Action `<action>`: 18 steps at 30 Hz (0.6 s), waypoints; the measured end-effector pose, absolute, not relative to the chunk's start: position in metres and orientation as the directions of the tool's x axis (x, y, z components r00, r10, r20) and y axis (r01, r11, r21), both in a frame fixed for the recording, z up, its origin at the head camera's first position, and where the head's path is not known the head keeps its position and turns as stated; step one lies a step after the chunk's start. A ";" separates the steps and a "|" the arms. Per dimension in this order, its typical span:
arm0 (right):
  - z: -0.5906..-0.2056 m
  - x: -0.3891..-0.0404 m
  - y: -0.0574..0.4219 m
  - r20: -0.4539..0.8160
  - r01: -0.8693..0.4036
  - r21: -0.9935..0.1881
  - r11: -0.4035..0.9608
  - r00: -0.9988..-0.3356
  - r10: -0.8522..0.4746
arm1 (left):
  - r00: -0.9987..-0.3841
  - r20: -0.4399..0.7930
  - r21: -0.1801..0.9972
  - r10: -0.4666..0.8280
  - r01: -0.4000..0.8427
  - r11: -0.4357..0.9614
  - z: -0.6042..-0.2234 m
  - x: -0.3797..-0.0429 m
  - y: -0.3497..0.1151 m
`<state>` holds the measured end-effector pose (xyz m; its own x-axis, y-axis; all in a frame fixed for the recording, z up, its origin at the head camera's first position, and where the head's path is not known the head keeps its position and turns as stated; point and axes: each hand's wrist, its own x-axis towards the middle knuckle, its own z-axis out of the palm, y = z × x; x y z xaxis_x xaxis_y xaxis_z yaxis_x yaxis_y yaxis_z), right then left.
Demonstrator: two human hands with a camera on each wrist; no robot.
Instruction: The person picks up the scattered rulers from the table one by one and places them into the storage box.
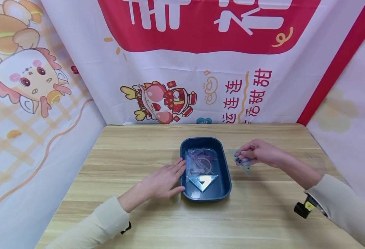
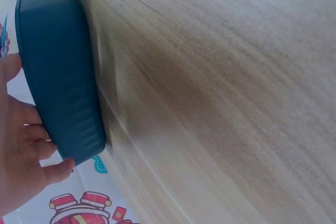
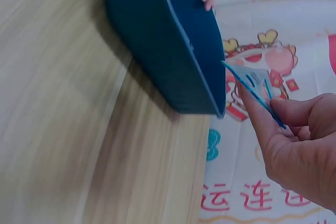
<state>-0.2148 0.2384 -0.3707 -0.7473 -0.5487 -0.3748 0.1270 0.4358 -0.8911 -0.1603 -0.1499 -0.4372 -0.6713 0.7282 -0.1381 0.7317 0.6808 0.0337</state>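
Observation:
A dark blue rectangular tray (image 1: 223, 188) stands on the table. Inside it lie a clear blue-tinted set square (image 1: 196, 183) and, above that, overlapping transparent drawing pieces (image 1: 200, 162) with a round protractor-like outline. My left hand (image 1: 167, 178) rests against the tray's left side, fingers spread; the left wrist view shows its fingertips touching the rim of the tray (image 2: 60, 77). To the right of the tray, my right hand (image 1: 260, 152) pinches a clear set square (image 3: 257, 85) with blue edges between thumb and fingers. That set square is held apart from the tray.
The wood-grain table (image 1: 132, 145) extends around the tray. Beyond the right forearm lies a faint transparent piece (image 1: 317, 163), its kind unclear. A printed cloth (image 1: 170, 62) hangs along the table's back edge, with more printed cloth on both sides.

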 end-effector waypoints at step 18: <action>-0.357 -0.226 0.165 -0.433 0.043 -0.847 0.529 -0.632 -0.642 | -0.667 -0.113 0.025 0.737 0.739 0.673 -0.441 -0.161 -0.151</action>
